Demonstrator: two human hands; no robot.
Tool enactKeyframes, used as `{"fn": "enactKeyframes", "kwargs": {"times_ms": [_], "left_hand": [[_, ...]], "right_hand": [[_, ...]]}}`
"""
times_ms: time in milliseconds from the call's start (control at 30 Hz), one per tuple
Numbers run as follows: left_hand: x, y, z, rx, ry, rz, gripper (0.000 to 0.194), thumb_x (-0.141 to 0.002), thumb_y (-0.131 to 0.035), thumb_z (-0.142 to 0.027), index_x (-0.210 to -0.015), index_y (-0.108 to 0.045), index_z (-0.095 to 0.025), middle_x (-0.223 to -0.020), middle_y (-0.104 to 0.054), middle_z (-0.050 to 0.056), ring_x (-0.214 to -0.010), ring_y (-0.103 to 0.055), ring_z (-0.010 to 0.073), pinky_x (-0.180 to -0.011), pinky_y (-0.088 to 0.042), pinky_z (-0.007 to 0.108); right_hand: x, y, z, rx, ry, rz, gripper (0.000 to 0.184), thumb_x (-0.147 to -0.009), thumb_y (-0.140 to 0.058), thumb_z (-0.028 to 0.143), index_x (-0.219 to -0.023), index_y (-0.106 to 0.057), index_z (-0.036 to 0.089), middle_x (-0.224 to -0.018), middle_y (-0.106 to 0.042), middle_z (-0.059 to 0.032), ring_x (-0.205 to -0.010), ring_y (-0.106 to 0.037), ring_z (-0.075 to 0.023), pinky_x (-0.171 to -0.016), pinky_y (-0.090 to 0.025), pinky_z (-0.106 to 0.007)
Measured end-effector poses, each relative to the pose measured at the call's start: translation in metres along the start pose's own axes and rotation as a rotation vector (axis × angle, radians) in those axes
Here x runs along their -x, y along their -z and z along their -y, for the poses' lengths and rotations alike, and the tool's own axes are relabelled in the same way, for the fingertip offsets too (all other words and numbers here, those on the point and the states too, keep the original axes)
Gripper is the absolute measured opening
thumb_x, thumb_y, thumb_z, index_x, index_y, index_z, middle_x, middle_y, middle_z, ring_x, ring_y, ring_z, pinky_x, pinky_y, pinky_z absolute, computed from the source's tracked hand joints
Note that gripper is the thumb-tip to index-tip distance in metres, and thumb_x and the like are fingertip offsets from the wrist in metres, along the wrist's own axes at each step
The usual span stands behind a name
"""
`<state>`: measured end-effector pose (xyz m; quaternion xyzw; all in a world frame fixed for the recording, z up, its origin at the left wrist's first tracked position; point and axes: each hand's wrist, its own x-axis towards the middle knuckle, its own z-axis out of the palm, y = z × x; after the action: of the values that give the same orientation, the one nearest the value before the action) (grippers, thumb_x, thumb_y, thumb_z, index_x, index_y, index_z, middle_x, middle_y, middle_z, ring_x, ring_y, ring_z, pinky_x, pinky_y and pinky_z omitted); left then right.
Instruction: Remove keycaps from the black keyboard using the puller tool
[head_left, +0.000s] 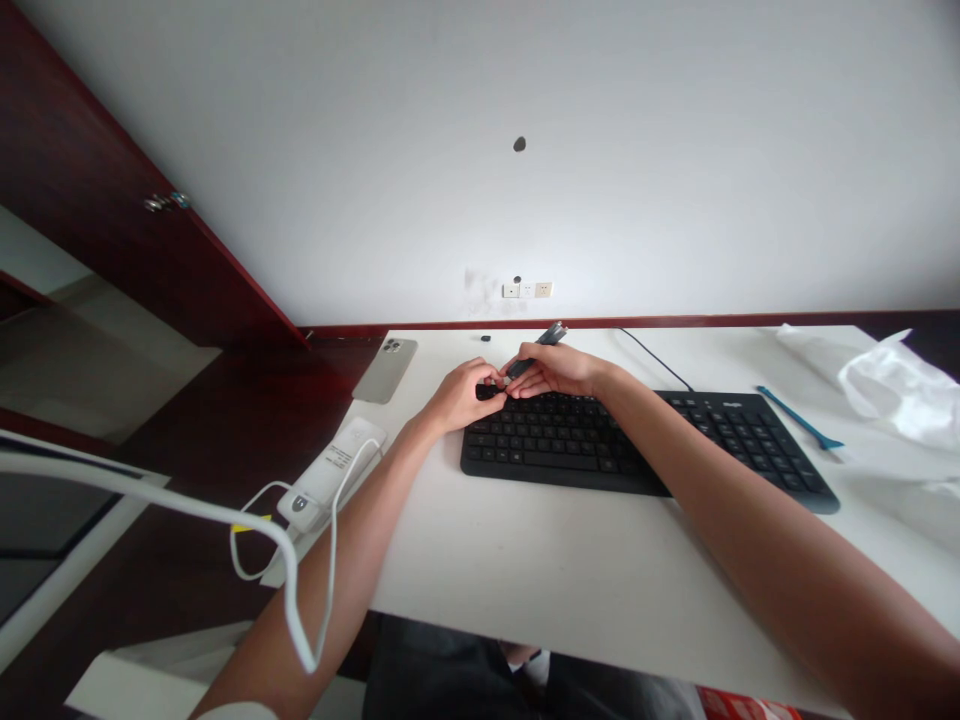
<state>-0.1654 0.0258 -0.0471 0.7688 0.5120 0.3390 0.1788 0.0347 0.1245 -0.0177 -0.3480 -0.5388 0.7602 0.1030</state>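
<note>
A black keyboard [555,460] lies on the white table, partly covered by my right forearm. My right hand [559,370] grips a dark grey pen-shaped tool [551,335], tilted, its pale lower end pointing down toward my left fingertips. At the keyboard's far left corner, my left hand [461,395] is closed, with thumb and fingers curled in a pinch close to the tool's tip. Whatever sits between those left fingers is too small and hidden to name. Behind the hands rests a small black piece [486,338], perhaps a keycap.
A phone [386,370] lies at the table's far left, near a white power strip [334,470] with white cables. On the right are a blue thin tool [799,418] and crumpled white plastic [900,385]. The keyboard cable [652,355] runs to the back edge by the wall.
</note>
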Motion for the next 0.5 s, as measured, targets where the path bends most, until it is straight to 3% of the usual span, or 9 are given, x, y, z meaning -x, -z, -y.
{"fn": "enactKeyframes", "kwargs": {"times_ms": [300,500], "left_hand": [[0.002,0.019,0.003,0.042,0.061,0.101,0.02,-0.083,-0.063,-0.016,-0.099,-0.075,-0.02,-0.102,-0.068,0.005,-0.087,-0.064,0.0164,-0.079,-0.052,0.027],[0.002,0.019,0.002,0.014,0.056,0.108,0.014,-0.086,-0.068,-0.024,-0.097,-0.076,-0.022,-0.098,-0.065,0.004,-0.082,-0.061,0.0156,-0.075,-0.049,0.027]], "right_hand": [[0.032,-0.019,0.032,0.425,0.027,-0.045,0.025,-0.089,-0.069,0.038,-0.095,-0.075,0.014,-0.093,-0.079,-0.0141,-0.085,-0.075,-0.0241,-0.074,-0.064,-0.029],[0.036,-0.012,0.043,0.564,0.087,-0.183,0.024,-0.087,-0.07,0.037,-0.092,-0.075,0.014,-0.088,-0.079,-0.0136,-0.08,-0.074,-0.025,-0.069,-0.062,-0.032]]}}
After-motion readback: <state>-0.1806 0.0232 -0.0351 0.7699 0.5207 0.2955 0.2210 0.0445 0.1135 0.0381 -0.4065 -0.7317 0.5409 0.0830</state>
